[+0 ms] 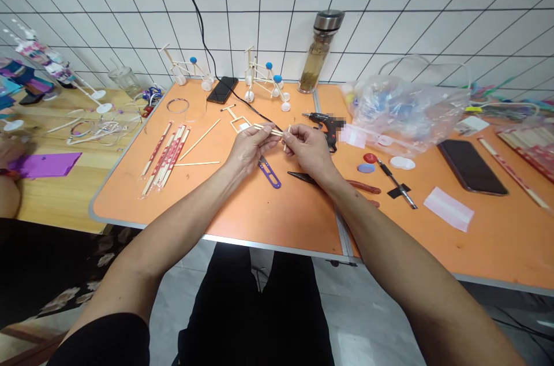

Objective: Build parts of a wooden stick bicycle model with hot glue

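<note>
Presently both hands (280, 146) pinch a thin bamboo stick (268, 130) between their fingertips, held above the orange worktop (216, 210); purple-handled snips (269, 173) lie just below them; a black glue gun (328, 127) sits just beyond.

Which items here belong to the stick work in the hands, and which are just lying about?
Job: thin wooden sticks held in left hand and right hand; hot glue gun; paper-wrapped chopsticks; stick-built wheeled models.

Lying about: smartphone; glass flask; plastic bag.
</note>
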`<state>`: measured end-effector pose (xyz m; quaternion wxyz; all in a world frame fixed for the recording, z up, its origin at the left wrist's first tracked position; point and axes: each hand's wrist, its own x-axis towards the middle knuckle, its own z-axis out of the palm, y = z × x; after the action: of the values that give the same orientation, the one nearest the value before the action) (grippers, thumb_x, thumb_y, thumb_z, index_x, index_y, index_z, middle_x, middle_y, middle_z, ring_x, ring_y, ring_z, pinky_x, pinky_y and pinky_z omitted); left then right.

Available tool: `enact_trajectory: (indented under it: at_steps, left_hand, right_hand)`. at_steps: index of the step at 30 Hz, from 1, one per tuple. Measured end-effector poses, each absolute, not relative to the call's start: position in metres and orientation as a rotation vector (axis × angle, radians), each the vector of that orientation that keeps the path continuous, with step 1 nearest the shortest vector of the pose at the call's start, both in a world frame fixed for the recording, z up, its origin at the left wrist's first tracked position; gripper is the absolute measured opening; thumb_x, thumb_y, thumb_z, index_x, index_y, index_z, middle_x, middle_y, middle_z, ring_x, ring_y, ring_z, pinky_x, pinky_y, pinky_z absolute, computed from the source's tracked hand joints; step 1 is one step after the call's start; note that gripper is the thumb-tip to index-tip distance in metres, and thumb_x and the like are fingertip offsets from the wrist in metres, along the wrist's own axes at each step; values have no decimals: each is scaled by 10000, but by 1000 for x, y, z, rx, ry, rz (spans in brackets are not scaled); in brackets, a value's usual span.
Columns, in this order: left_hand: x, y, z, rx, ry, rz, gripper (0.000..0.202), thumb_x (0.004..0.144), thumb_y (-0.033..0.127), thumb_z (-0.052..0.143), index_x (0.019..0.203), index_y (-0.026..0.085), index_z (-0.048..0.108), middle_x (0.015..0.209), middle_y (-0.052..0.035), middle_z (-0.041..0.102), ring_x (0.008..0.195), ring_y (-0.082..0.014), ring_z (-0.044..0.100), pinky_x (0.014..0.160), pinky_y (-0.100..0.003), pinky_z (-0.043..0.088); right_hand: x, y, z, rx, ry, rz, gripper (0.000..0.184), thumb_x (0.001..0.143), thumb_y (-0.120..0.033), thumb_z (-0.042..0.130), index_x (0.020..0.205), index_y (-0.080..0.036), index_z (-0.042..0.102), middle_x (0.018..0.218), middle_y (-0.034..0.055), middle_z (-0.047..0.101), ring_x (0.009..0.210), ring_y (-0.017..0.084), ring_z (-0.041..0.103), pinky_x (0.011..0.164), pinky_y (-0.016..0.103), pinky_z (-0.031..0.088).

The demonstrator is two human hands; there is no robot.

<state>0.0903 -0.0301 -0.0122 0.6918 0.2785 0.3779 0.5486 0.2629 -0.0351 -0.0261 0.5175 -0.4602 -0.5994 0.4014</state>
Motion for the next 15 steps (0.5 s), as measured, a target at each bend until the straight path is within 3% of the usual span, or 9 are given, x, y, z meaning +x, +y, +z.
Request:
enact_trajectory:
  at_steps: [10,15]
  left_hand:
    - [91,-31,-12,615,802,1221,70,1049,160,784,989,150,819,843,-40,852,761,-108,829,872,-211,629]
    - [92,-32,-12,605,819,1210,106,1014,203,848,947,133,806,851,-56,850,762,-111,824,926,-229,633]
  right_hand:
    - [264,-36,-25,-1125,-1487,833,322,927,-526,788,835,-244,663,664,-16,661,591,162,602,617,309,482]
    - [263,-38,-24,-1143,-1506,792,340,935,-555,783,848,-255,650,677,-20,652,605,169,591,625,316,468]
